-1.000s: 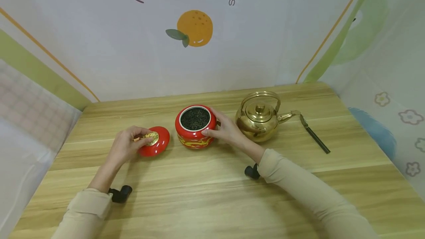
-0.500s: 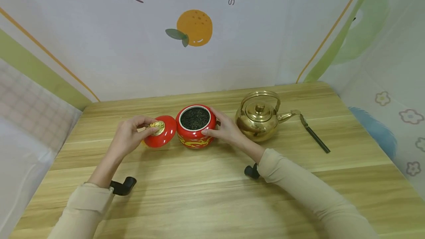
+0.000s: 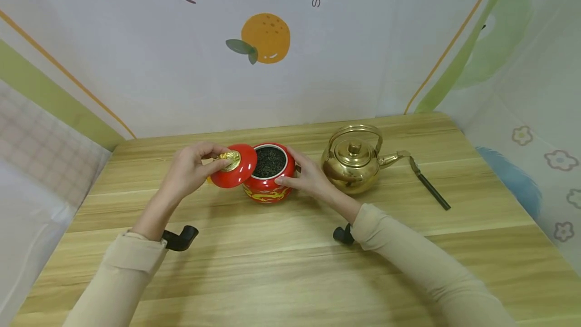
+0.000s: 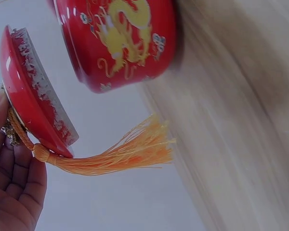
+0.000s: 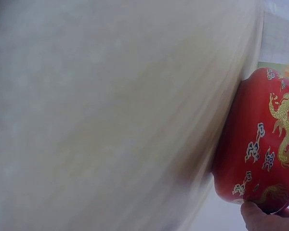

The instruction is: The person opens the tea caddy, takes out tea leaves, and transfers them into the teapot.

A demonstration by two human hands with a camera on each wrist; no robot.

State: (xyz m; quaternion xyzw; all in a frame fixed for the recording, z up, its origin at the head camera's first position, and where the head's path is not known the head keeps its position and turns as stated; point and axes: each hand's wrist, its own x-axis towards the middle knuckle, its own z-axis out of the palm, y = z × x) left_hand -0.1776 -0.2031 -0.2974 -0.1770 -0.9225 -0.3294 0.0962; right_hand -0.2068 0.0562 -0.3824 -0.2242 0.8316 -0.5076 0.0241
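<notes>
My left hand (image 3: 186, 170) pinches the gold knob (image 3: 231, 161) of a red domed lid (image 3: 244, 169), holding it tilted in the air over the left part of a red jar. In the left wrist view the lid's pale, ragged-looking inner rim (image 4: 45, 86) faces the jar, and an orange tassel (image 4: 120, 156) hangs from the knob. The red jar (image 3: 268, 189), painted with a golden dragon, stands upright on the table, filled with dark loose tea leaves (image 3: 271, 161). Against the jar's right side, my right hand (image 3: 310, 178) grips it with the thumb in front and fingers behind.
A brass teapot (image 3: 351, 165) with a raised hoop handle stands right of the jar, close to my right hand. Beside its spout lies a thin dark-handled tool (image 3: 431, 188). The wooden table (image 3: 272, 276) ends at a printed cloth backdrop (image 3: 181, 79).
My left hand has lifted the lid off the table and carried it rightward and up, over the jar's left edge. The right hand stays at the jar, which has hardly moved.
</notes>
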